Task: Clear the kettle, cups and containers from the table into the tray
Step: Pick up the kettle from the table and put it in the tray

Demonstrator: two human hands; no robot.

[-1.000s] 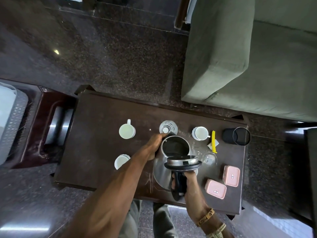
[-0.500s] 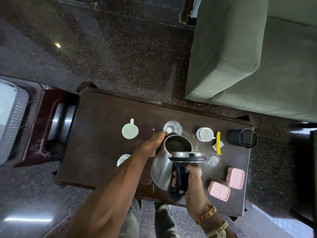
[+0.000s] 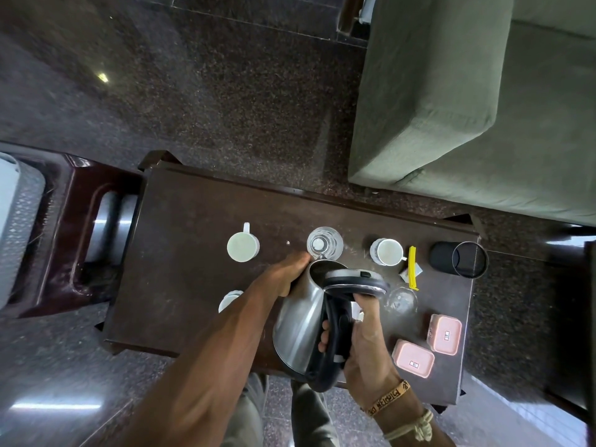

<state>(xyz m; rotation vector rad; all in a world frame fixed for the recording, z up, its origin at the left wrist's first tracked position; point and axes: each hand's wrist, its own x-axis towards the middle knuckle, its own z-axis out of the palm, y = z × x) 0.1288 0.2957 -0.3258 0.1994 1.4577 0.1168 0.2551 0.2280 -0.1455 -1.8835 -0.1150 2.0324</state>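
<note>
Stone floor (image 3: 225,108), dark and shiny, lies under your brown table (image 3: 193,227). A green sofa (image 3: 451,108) stands far right. A dark red stool (image 3: 74,221) sits by the table's left end, and the white tray (image 3: 19,221) shows at the picture's left edge.

You have one kettle (image 3: 300,321), tilted over the table's near edge. Your left hand (image 3: 287,275) holds its shiny side, and your right hand (image 3: 364,340) grips its black handle (image 3: 324,377).

Count three cups: the left cup (image 3: 242,247), the right cup (image 3: 388,251) and the near cup (image 3: 230,298), half hidden by your left arm. There are two glasses: the far glass (image 3: 324,244) just past the spout, and the side glass (image 3: 401,300) right of the lid. Two boxes, the far pink box (image 3: 444,333) and the near pink box (image 3: 413,358), sit close together. One black pot (image 3: 458,260) lies on its side at the right end.
</note>
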